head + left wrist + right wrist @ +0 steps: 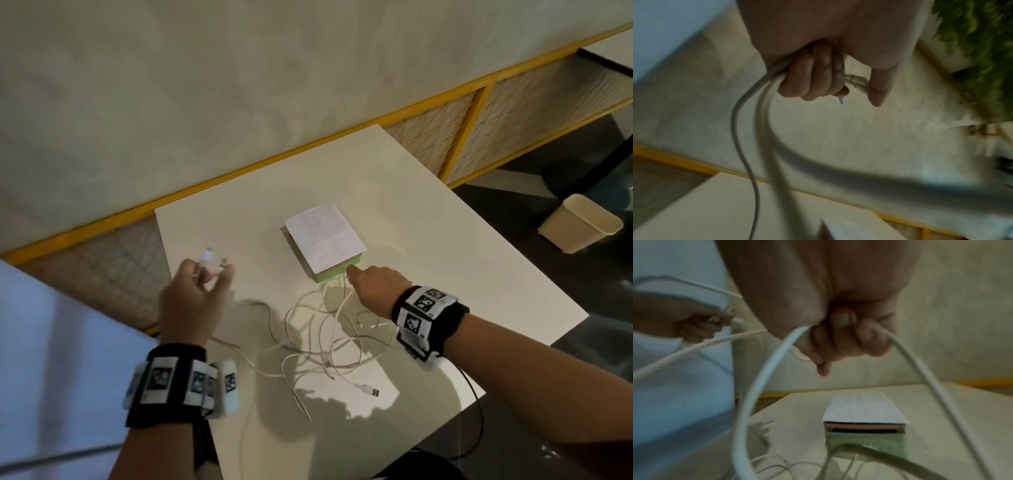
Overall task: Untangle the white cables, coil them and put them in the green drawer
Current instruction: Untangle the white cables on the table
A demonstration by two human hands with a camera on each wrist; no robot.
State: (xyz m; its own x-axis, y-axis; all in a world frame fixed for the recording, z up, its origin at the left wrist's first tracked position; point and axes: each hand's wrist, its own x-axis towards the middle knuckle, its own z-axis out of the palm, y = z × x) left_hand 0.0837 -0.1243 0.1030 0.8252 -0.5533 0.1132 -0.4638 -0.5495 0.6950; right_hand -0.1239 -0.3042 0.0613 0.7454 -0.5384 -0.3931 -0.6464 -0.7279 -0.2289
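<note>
The left hand (191,301) is raised with its back to the head camera, fingers (813,78) curled in a grip on white cables (764,123). The right hand (375,287) reaches forward, knuckles up, its fingers (840,340) curled round cable strands.

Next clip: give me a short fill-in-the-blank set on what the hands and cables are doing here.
1. The left hand grips white cable ends, lifted ____ the table.
2. The right hand holds a cable loop near the ____ drawer.
3. A sheet of ____ lies on top of the drawer box.
4. Most cables lie ____ on the table.

Missing: above; green; paper; tangled
</note>
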